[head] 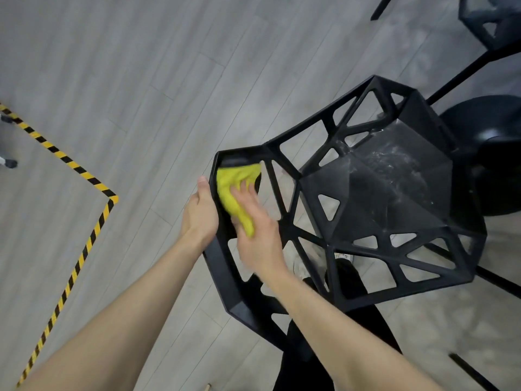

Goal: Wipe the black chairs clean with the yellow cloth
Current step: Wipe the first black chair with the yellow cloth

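Right hand [258, 221]: presses yellow cloth [235, 193] flat on chair [394, 193] back, fingers fairly straight.
Left hand [200, 213]: grips back's outer edge.
Unwiped: dusty seat, right of cloth.

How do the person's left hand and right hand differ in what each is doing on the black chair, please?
The left hand grips the outer edge of the black chair backrest, while the right hand presses the yellow cloth against the backrest's inner face. The left hand looks sharp; the right hand is blurred. The left hand touches bare frame; the right hand works through the cloth. Both are bare and on the same chair.
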